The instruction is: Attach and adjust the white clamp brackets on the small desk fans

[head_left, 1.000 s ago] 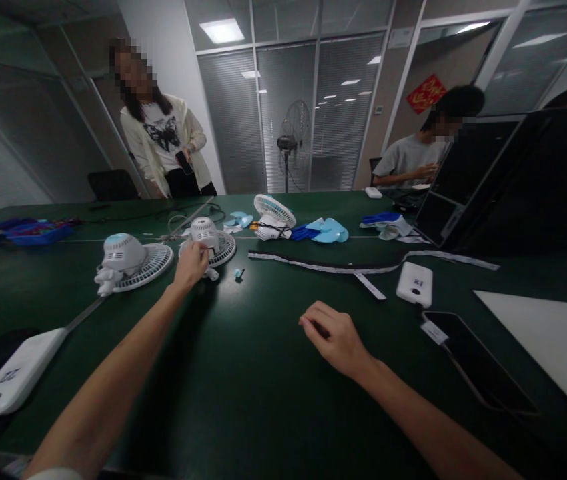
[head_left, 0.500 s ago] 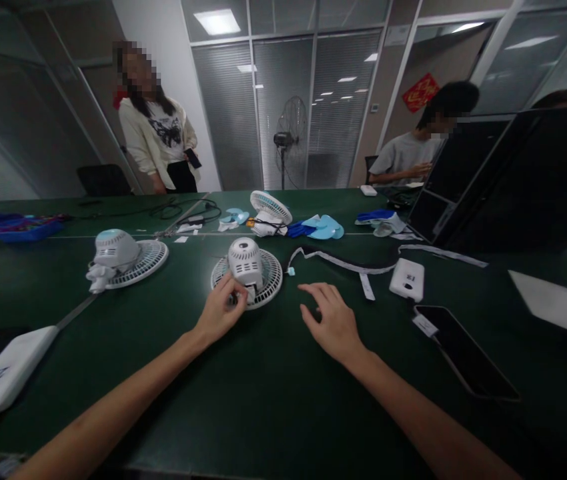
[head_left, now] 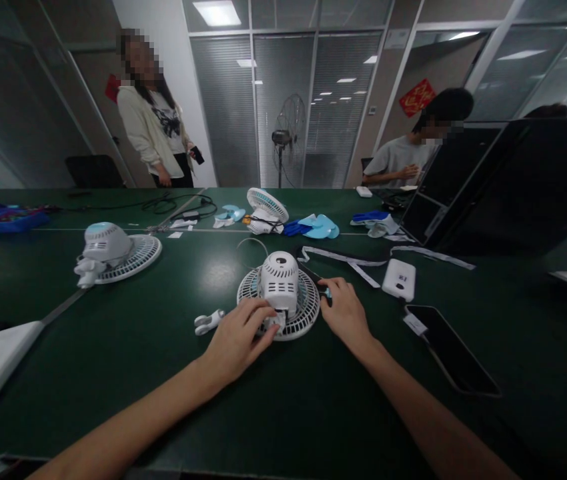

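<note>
A white fan head (head_left: 279, 277) lies grille-down on the green table, its motor housing pointing up. My left hand (head_left: 238, 337) is closed on the small white piece at the near end of the housing, thumb and fingers to either side. At the grille's right edge, my right hand (head_left: 347, 317) pinches a small light-blue piece (head_left: 327, 292); a thin dark length runs from there behind the fan. What the piece belongs to is unclear. A white forked part (head_left: 208, 322) rests left of my left hand. Behind the fan curves a thin wire (head_left: 258, 241).
Another fan head (head_left: 108, 243) lies at left, a third fan (head_left: 266, 207) farther back beside blue blades (head_left: 321, 227). Right are a strap (head_left: 363, 272), a white power bank (head_left: 399, 280) and a phone (head_left: 451, 347). Large black case (head_left: 513, 180) at right; two people beyond the table.
The fan head has shifted right and nearer, with my left hand on it. My right hand has gone from open to pinching the light-blue piece. The white forked part now shows on the table.
</note>
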`<state>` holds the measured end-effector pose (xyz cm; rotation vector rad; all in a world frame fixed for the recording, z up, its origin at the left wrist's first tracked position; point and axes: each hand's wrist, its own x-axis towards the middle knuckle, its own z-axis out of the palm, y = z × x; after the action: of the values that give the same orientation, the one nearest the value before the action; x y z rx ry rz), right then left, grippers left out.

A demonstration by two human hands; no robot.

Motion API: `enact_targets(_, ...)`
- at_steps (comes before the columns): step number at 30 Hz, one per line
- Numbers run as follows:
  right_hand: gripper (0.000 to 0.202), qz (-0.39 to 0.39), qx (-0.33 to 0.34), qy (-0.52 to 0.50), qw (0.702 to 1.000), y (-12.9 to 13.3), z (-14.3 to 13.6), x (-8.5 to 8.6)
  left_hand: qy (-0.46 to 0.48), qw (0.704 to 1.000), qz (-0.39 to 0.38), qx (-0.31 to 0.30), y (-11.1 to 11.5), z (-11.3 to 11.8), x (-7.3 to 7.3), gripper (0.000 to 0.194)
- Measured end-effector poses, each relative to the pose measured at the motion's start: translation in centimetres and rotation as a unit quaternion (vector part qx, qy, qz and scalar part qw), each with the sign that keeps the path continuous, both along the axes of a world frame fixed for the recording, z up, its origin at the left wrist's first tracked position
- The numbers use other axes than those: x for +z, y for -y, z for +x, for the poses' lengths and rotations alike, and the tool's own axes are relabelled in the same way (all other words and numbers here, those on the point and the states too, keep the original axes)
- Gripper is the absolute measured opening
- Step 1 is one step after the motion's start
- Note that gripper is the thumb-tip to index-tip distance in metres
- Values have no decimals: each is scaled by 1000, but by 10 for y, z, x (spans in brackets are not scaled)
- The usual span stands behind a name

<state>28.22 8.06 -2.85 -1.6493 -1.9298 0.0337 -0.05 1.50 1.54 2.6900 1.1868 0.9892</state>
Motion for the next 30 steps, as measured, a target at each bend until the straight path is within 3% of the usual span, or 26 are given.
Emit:
enact_targets(4,33,-16,8,33,999,0,3,-4,-31,995,59,68,3,-35,2,24)
enact_targets(9,46,-5,24,54,998,-12,5,-12,-37,985,-17,169,-1,-91,-7,23)
enact_targets(13,52,3,-16,50,999,-21,8,-17,-60,985,-87,133,-3,-114,-19,28)
enact_targets(21,40,15,-25,5,1000,-22,17,-13,-16,991,-94,93,2,-97,-15,26)
enact_targets(27,34,48,-26,-56,997,-11,6,11,-16,997,-3,75,10,-89,-12,40)
enact_targets(30,33,109,36,-161,980,8,-9,25,41,999,-5,31,18,-75,-9,48)
